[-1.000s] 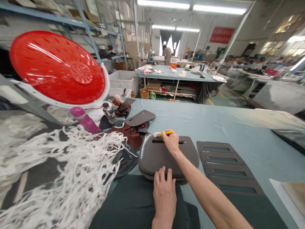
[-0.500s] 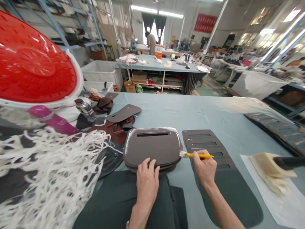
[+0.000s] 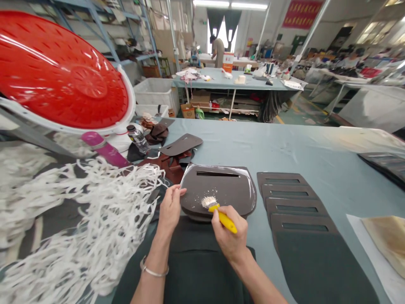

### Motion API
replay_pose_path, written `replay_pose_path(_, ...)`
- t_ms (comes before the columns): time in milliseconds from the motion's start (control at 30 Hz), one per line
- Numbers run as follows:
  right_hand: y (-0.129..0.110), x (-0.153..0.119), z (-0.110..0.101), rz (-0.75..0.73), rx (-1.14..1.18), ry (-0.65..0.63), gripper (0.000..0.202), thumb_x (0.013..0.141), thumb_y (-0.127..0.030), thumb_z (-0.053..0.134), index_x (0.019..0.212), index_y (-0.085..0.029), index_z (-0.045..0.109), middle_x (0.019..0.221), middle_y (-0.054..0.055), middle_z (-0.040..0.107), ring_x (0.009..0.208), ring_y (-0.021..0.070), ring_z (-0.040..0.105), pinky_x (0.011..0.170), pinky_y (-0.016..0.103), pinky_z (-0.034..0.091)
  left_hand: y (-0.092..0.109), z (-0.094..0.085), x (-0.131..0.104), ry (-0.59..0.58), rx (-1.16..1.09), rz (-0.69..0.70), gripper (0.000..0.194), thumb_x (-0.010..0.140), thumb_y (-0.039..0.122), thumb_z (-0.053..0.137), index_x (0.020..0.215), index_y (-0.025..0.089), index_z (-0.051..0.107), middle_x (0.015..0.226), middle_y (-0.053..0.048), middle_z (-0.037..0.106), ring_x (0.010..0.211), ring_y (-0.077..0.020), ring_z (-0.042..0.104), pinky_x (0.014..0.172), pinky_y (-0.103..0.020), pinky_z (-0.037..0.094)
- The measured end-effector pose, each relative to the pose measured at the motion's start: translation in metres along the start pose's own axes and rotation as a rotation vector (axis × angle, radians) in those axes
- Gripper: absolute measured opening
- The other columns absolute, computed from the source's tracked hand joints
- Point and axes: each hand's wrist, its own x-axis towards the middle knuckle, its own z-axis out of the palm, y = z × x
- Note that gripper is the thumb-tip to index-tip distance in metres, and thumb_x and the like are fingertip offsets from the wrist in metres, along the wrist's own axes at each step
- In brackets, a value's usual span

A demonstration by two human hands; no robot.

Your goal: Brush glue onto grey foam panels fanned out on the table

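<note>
A stack of dark grey slotted panels (image 3: pixel 228 185) lies at the table's near edge, its top rim shiny. My right hand (image 3: pixel 230 230) grips a yellow-handled brush (image 3: pixel 226 220), whose pale bristles rest on the top panel amid white specks. At the stack's left edge is my left hand (image 3: pixel 171 207), thumb and fingers drawn together at the panel's rim; whether it pinches the rim is unclear. Several slotted panels (image 3: pixel 297 207) lie overlapped to the right of the stack.
White strips (image 3: pixel 126 211) are heaped at the left, beside a magenta bottle (image 3: pixel 104 148), a dark-capped bottle (image 3: pixel 138 138) and a red basin (image 3: pixel 91 80). Brown scraps (image 3: pixel 171 166) lie behind the stack. A person (image 3: pixel 218 50) stands far back.
The brush has moved from the stack's right edge onto the top panel. My left hand has shifted from the front edge to the left edge. The view has turned left.
</note>
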Motion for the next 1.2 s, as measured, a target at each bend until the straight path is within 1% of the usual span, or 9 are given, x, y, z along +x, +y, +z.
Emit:
replay_pose_path(200,-0.017,-0.010,0.029,-0.066,0.134,-0.185,0.007,0.083,-0.017,0.054,0.088,-0.019,0.059,0.073,0.004,0.061,0.064,0.0143,0.058,0.061,0.026,0.047,-0.014,-0.014,0.019,0.001,0.026,0.007,0.039,0.089,0.047,0.035,0.110,0.018,0.052,0.108,-0.010,0.067,0.101,-0.0183,0.062,0.095,-0.039,0.043)
replay_pose_path(333,-0.014,-0.019,0.026,-0.068,0.126,-0.195,0.009,0.082,-0.015,0.055,0.089,-0.019,0.059,0.072,0.004,0.061,0.063,0.0144,0.057,0.060,0.026,0.046,-0.022,-0.016,0.017,-0.046,0.074,-0.050,0.035,0.088,0.045,0.036,0.101,0.018,0.054,0.103,-0.010,0.068,0.097,-0.0192,0.064,0.093,-0.039,0.045)
replay_pose_path(567,-0.010,-0.024,0.033,-0.053,0.134,-0.191,0.011,0.082,-0.015,0.056,0.093,-0.018,0.059,0.075,0.005,0.062,0.066,0.0151,0.059,0.063,0.027,0.047,-0.004,-0.009,0.001,0.024,0.179,0.067,0.034,0.089,0.042,0.033,0.104,0.021,0.054,0.106,-0.007,0.067,0.098,-0.0180,0.063,0.091,-0.036,0.045)
replay_pose_path(667,-0.005,-0.022,0.034,-0.064,0.119,-0.218,0.011,0.083,-0.016,0.055,0.093,-0.018,0.059,0.075,0.005,0.062,0.067,0.0151,0.060,0.064,0.027,0.048,0.003,-0.005,0.001,-0.101,0.194,0.069,0.034,0.090,0.042,0.032,0.108,0.021,0.052,0.106,-0.006,0.068,0.101,-0.0180,0.062,0.092,-0.036,0.044)
replay_pose_path(733,0.008,-0.024,0.015,-0.036,0.086,-0.181,0.009,0.084,-0.017,0.054,0.091,-0.018,0.060,0.074,0.004,0.062,0.066,0.0146,0.060,0.063,0.026,0.048,0.004,-0.003,0.001,-0.181,0.255,0.058,0.033,0.090,0.041,0.032,0.108,0.022,0.052,0.106,-0.005,0.068,0.105,-0.0190,0.060,0.094,-0.038,0.042)
replay_pose_path(933,0.080,-0.035,-0.116,0.074,-0.313,0.065,0.005,0.079,-0.022,0.062,0.083,-0.021,0.063,0.070,0.001,0.063,0.056,0.0125,0.057,0.055,0.024,0.047,0.001,0.004,-0.008,-0.193,0.419,0.167,0.034,0.091,0.037,0.028,0.108,0.023,0.054,0.110,-0.005,0.064,0.105,-0.0207,0.056,0.094,-0.039,0.040)
replay_pose_path(1000,0.093,-0.026,-0.137,0.127,-0.406,0.185,0.007,0.077,-0.025,0.064,0.082,-0.020,0.064,0.072,0.002,0.064,0.056,0.0132,0.058,0.055,0.024,0.047,0.000,0.010,-0.013,-0.159,0.507,0.257,0.035,0.092,0.035,0.028,0.108,0.021,0.056,0.110,-0.007,0.063,0.102,-0.0217,0.054,0.093,-0.040,0.040)
replay_pose_path(1100,0.087,0.003,-0.106,0.182,-0.332,0.253,0.011,0.080,-0.029,0.061,0.084,-0.019,0.064,0.074,0.004,0.065,0.058,0.0138,0.059,0.058,0.025,0.049,0.004,0.024,-0.022,-0.108,0.670,0.343,0.036,0.092,0.033,0.029,0.112,0.022,0.057,0.111,-0.007,0.061,0.096,-0.0220,0.053,0.088,-0.040,0.041)
replay_pose_path(1200,0.061,0.036,-0.021,0.157,-0.099,0.151,0.015,0.084,-0.029,0.055,0.089,-0.018,0.065,0.081,0.005,0.067,0.068,0.0149,0.062,0.066,0.025,0.051,0.012,0.037,-0.030,-0.079,0.870,0.400,0.035,0.092,0.034,0.033,0.118,0.028,0.055,0.118,-0.006,0.057,0.094,-0.0226,0.052,0.079,-0.038,0.042)
